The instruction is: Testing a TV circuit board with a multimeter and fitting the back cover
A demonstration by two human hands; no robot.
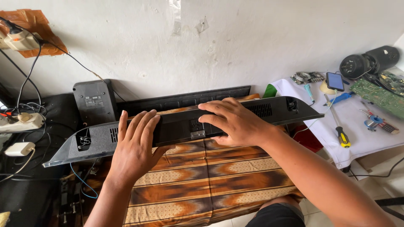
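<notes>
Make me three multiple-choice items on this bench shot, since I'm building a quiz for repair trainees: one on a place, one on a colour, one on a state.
1. Where does the screwdriver with the yellow-and-black handle lie?
A. On the white sheet at the right
B. On the patterned cloth
C. On the power strip

2. What colours is the patterned cloth under the long black panel?
A. Blue and white
B. Orange and brown
C. Plain green

3. How do the hands meet the panel?
A. Both lie flat on it
B. Only the left touches it
C. Neither touches it

Answers:
1 A: it rests on the white sheet beside the circuit board.
2 B: orange and brown bands show below the panel.
3 A: the left hand and right hand both press open-palmed on it.
</notes>
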